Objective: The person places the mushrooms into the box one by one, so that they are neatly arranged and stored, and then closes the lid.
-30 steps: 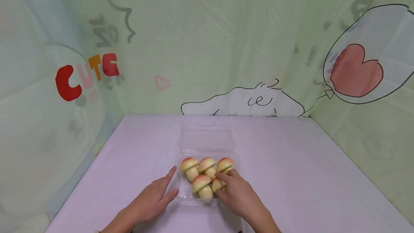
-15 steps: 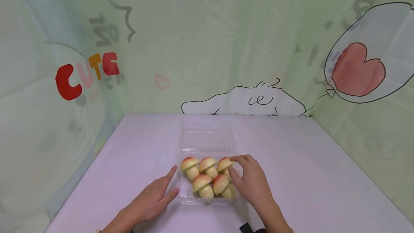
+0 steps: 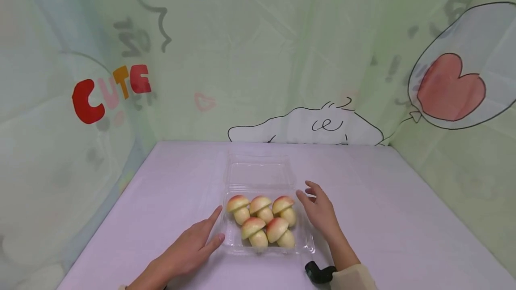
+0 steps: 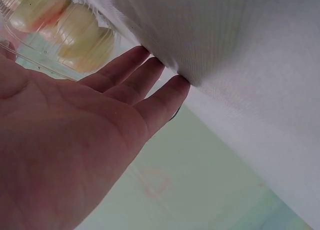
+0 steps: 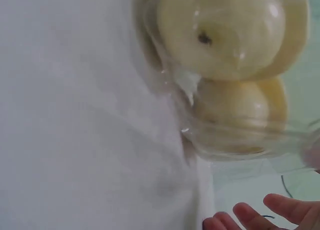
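Observation:
Several toy mushrooms (image 3: 253, 227), pale yellow with reddish caps, lie in two rows inside a clear plastic clamshell box (image 3: 233, 240). Its lid (image 3: 260, 174) is folded back flat on the table. My left hand (image 3: 193, 245) stays at the box's left side, index finger and thumb pointing at the wall; in the left wrist view, three of its fingertips touch the white cloth. My right hand (image 3: 320, 214) is just off the box's right side, fingers loosely bent with nothing between them. Through the clear wall, the right wrist view shows two rounded mushroom parts (image 5: 225, 35) close up.
A pale lilac cloth covers the table (image 3: 169, 182). Printed green curtains (image 3: 258, 57) rise at the back and both sides. Beside my right wrist is a black curved piece (image 3: 318, 273), in front of the box's right corner.
My right hand has let go of the front right mushroom and moved right and back, out of the box. All the mushrooms' caps are uncovered. The left hand has stayed in place.

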The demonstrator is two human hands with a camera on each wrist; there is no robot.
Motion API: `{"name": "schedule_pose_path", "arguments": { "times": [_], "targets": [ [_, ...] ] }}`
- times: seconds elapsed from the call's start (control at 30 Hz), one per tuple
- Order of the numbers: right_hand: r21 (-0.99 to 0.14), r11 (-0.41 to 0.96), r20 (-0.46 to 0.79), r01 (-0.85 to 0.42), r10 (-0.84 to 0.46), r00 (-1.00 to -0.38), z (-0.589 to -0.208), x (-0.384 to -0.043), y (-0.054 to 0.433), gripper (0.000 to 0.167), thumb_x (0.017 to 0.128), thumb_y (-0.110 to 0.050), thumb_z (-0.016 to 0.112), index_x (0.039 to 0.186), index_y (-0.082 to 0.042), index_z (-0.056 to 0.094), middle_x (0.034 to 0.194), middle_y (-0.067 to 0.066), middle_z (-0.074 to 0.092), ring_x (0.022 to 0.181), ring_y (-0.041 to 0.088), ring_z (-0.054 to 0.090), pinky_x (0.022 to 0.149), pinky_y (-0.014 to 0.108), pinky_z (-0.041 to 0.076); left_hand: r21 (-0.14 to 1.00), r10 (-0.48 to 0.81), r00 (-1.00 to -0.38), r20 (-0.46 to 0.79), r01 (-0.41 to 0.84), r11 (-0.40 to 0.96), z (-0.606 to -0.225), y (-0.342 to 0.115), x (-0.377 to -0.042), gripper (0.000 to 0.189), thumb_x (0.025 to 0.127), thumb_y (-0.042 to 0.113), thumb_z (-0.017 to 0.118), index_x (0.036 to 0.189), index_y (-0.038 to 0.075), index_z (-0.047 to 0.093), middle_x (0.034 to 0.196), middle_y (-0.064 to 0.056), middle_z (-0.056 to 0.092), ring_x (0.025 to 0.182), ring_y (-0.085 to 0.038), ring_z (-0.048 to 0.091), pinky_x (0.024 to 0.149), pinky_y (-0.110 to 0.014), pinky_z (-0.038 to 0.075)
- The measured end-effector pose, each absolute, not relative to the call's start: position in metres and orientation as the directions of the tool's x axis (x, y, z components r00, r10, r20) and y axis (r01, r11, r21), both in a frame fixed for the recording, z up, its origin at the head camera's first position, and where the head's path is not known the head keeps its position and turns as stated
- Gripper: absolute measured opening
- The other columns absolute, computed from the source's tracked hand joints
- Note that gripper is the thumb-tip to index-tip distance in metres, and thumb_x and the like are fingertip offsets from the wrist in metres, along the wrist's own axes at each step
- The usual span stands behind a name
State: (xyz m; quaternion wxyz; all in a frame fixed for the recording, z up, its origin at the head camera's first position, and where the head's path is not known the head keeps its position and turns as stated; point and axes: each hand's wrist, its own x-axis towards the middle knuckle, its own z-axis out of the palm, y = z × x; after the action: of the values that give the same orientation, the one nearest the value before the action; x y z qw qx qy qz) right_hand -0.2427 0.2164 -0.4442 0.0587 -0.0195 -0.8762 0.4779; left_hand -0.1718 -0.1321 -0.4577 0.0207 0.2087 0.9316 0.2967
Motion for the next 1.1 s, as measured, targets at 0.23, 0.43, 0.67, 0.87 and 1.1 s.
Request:
{"name": "schedule_pose_path", "arguments": {
  "times": [0.23, 0.43, 0.67, 0.87, 1.1],
  "targets": [
    [-0.937, 0.346, -0.027, 0.054, 0.08, -0.996, -0.452, -0.263, 0.219, 0.06, 0.107, -0.037, 0.054, 0.151, 0.003, 0.047, 0.144, 0.028, 0.056, 0.121, 0.034, 0.065, 0.099, 0.035, 0.057, 0.564, 0.392, -0.917, 0.073, 0.362, 0.742, -0.455, -0.133, -0.174, 0.072, 0.108, 0.052, 0.046, 0.166, 0.015, 0.025, 0.154, -0.019, 0.052, 0.14, -0.041, 0.051, 0.115, -0.06, 0.039],
    [-0.96, 0.255, -0.108, 0.12, 0.061, -0.992, -0.457, -0.271, 0.227, 0.049, 0.107, -0.027, 0.055, 0.146, 0.004, 0.054, 0.147, 0.025, 0.055, 0.126, 0.029, 0.06, 0.094, 0.023, 0.055, 0.563, 0.403, -0.913, 0.061, 0.365, 0.741, -0.459, -0.13, -0.176, 0.073, 0.108, 0.053, 0.045, 0.166, 0.014, 0.023, 0.155, -0.018, 0.051, 0.141, -0.04, 0.051, 0.116, -0.059, 0.039],
    [-0.963, 0.241, -0.126, 0.12, -0.01, -0.992, -0.456, -0.276, 0.229, 0.048, 0.108, -0.028, 0.053, 0.146, 0.001, 0.054, 0.149, 0.022, 0.055, 0.131, 0.026, 0.058, 0.105, 0.027, 0.051, 0.56, 0.394, -0.916, 0.077, 0.367, 0.743, -0.459, -0.131, -0.174, 0.072, 0.108, 0.051, 0.046, 0.166, 0.014, 0.025, 0.155, -0.018, 0.051, 0.141, -0.04, 0.052, 0.115, -0.059, 0.039],
    [-0.962, 0.246, -0.134, 0.119, -0.045, -0.99, -0.457, -0.279, 0.227, 0.049, 0.108, -0.026, 0.054, 0.148, 0.001, 0.051, 0.153, 0.023, 0.05, 0.139, 0.033, 0.052, 0.117, 0.044, 0.044, 0.547, 0.4, -0.913, 0.085, 0.378, 0.747, -0.462, -0.131, -0.175, 0.071, 0.109, 0.051, 0.045, 0.166, 0.014, 0.024, 0.154, -0.017, 0.052, 0.14, -0.039, 0.053, 0.115, -0.059, 0.04],
    [-0.967, 0.229, -0.129, 0.116, -0.045, -0.991, -0.459, -0.28, 0.223, 0.051, 0.106, -0.024, 0.057, 0.151, -0.001, 0.047, 0.147, 0.024, 0.052, 0.132, 0.032, 0.055, 0.111, 0.038, 0.047, 0.548, 0.402, -0.911, 0.092, 0.383, 0.744, -0.462, -0.132, -0.175, 0.071, 0.109, 0.05, 0.046, 0.166, 0.014, 0.025, 0.153, -0.018, 0.053, 0.139, -0.04, 0.053, 0.114, -0.059, 0.041]
  ]
}}
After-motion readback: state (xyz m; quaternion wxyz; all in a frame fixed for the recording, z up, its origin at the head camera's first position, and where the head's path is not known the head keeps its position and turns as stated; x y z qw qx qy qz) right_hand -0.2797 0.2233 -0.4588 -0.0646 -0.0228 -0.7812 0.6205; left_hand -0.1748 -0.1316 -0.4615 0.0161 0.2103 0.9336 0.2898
